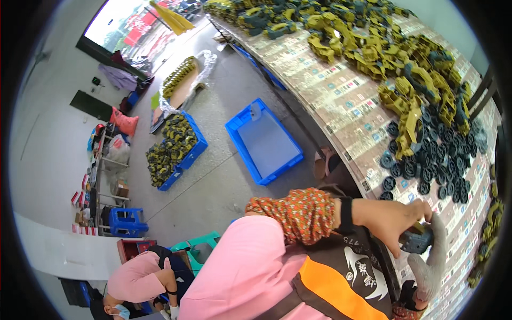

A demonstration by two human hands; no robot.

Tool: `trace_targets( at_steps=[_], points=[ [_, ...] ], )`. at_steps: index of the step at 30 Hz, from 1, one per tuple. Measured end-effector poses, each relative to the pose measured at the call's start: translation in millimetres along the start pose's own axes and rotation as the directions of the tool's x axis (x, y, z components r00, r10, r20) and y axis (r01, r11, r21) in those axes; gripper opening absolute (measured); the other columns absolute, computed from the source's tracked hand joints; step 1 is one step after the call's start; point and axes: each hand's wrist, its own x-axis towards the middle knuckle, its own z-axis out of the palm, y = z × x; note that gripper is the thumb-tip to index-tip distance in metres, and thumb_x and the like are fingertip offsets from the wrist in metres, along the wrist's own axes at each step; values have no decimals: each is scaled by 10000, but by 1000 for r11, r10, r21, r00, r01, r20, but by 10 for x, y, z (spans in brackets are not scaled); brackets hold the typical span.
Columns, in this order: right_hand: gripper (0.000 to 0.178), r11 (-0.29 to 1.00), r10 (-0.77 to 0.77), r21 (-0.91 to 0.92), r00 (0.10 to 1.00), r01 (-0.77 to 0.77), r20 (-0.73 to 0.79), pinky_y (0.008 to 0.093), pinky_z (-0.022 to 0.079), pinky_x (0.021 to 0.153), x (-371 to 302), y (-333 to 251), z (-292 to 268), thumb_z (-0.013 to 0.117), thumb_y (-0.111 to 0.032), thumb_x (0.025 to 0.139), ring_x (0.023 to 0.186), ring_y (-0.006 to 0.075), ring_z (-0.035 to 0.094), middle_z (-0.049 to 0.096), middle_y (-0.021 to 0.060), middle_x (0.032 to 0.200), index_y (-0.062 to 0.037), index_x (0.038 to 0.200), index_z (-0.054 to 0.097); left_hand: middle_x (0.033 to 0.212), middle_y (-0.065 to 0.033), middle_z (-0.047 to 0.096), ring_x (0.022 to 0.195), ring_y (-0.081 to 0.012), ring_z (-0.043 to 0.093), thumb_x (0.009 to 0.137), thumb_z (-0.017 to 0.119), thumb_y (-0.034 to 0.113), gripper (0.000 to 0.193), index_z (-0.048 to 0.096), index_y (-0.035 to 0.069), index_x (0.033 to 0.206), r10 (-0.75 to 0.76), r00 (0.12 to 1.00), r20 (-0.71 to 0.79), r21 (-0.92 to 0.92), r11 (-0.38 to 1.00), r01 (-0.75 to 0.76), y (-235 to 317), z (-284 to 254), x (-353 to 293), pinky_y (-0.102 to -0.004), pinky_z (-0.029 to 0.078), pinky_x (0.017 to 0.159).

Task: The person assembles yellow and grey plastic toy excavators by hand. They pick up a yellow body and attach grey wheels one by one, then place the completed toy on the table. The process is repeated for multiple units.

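Two hands (385, 218) (430, 269), fingers (438, 230) gripping dark part (416, 242), near table edge (362, 180), bare tabletop (463, 234) alongside

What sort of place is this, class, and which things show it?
Probably a small assembly workshop: heaped yellow-green parts and black wheel-like pieces on a table, plus a blue crate holding similar parts.

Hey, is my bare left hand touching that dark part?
Touching: the head view shows the left hand gripping the dark part between thumb and fingers.
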Motion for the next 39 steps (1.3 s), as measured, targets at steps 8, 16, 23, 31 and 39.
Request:
trace_targets(
  at_steps=[8,16,23,31,39],
  points=[
    [625,922,263,344,939,-178,-221,322,521,918,-108,98,82,866,-1,675,1016,180,619,623,74,1106,-15,1243,604,1528,-129,445,1299,-275,572,863,899,195,966,274,150,1597,-194,923,-333,-372,926,61,-249,-127,-155,-434,523,1067],
    [544,984,-179,-12,972,179,-153,334,565,805,95,209,280,904,-103,775,890,247,687,683,128,1094,-24,1256,663,1266,-77,694,1197,-257,696,1063,721,333,504,507,93,1452,-449,803,-390,-903,358,-239,-271,163,-10,-455,580,1042],
    [250,998,-52,-54,959,38,-278,387,561,753,1058,418,-112,764,-208,928,839,273,682,678,127,986,-40,1111,730,1301,-100,713,1183,-231,714,1122,554,498,527,583,60,1413,-463,796,-389,-906,350,-239,-334,-92,-254,-436,580,1045],
    [260,704,-209,-709,948,-26,-242,482,580,864,1484,548,143,765,-244,905,1017,386,691,658,198,1046,-34,1034,681,1311,-153,716,1136,-312,729,1108,514,574,663,557,27,1480,-553,781,-290,-956,205,-209,-430,-66,-379,-496,601,993],
    [230,560,-281,-828,937,-14,-205,478,555,839,1364,571,318,768,-160,893,1002,375,667,634,148,1016,-58,1041,625,1351,-108,696,1217,-270,691,1087,617,507,597,557,71,1490,-498,818,-287,-955,214,-205,-444,-7,-394,-468,567,1045]
  ],
)
